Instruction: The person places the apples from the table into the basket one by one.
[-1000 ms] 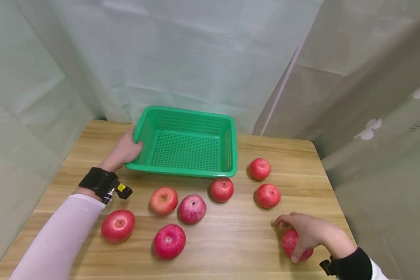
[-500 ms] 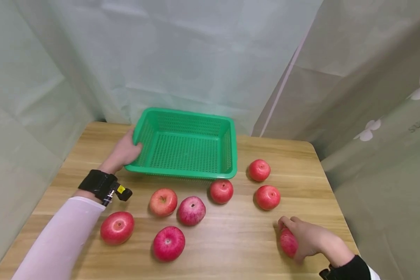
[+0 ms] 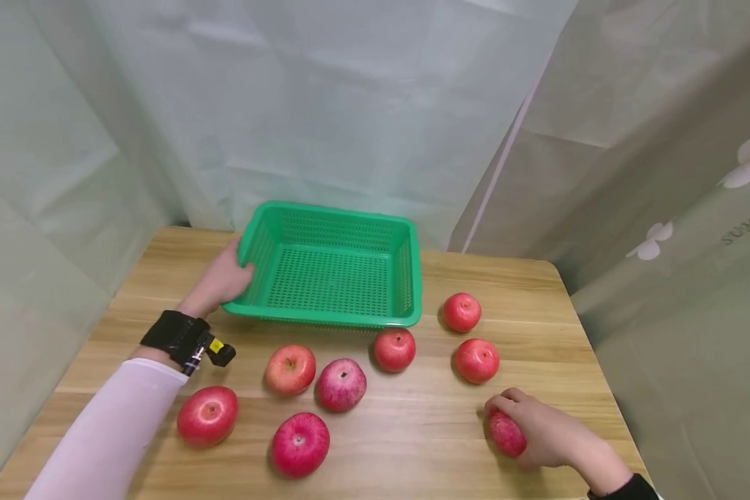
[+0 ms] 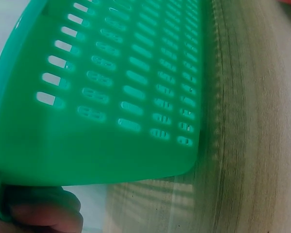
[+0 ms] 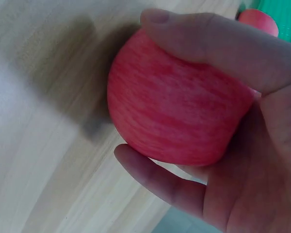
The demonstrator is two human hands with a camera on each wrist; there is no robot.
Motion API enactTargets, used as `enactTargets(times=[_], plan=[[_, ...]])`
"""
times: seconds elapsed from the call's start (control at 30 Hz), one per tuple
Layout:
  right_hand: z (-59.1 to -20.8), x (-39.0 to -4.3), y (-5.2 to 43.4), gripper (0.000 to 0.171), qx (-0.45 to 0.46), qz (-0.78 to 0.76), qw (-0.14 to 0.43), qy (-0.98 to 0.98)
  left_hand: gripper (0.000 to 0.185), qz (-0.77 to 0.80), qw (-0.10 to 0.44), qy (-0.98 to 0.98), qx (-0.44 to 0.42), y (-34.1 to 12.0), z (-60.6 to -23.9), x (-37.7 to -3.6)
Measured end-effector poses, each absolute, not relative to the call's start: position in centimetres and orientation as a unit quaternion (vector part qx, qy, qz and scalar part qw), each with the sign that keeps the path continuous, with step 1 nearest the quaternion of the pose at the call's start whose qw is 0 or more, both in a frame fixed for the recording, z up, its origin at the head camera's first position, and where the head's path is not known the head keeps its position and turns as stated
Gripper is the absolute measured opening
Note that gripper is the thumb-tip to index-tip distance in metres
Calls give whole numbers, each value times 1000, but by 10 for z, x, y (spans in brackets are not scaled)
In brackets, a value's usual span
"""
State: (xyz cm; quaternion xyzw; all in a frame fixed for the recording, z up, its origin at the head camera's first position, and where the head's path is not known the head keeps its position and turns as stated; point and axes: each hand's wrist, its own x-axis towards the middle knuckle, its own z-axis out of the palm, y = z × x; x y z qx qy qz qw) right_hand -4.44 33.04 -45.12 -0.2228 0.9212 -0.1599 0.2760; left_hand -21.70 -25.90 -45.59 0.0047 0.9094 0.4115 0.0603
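right hand [image 3: 546, 434] curled round round red apple [image 3: 507, 433], near right front of wooden worktop [image 3: 412, 417]. left hand [image 3: 225, 278] grips left rim of green perforated plastic basket [image 3: 331, 316] at worktop rear. seven more red apples loose between.

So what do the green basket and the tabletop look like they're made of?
The green basket looks like moulded plastic: glossy, one even colour, with regular slotted walls and floor. The tabletop looks like pale wood or a wood-grain laminate, smooth with long streaks of grain; the pictures cannot settle which.
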Motion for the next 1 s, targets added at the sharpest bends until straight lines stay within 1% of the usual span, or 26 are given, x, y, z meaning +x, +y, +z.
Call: enactTargets(times=[0.1,0.33,0.57,0.83,1.0], plan=[[-452,-44,331,75,-231,-151,267,923,72,414,60,908,5,-259,-456,-216],[-447,-49,330,72,-220,-160,293,917,73,424,57,904,3,-256,-453,-216],[-444,-50,329,76,-231,-146,276,922,72,422,58,905,2,-255,-452,-216],[-439,-50,326,78,-211,-150,292,921,72,433,53,900,6,-254,-453,-218],[-437,-51,325,77,-206,-150,299,920,71,429,63,901,3,-256,-452,-217]])
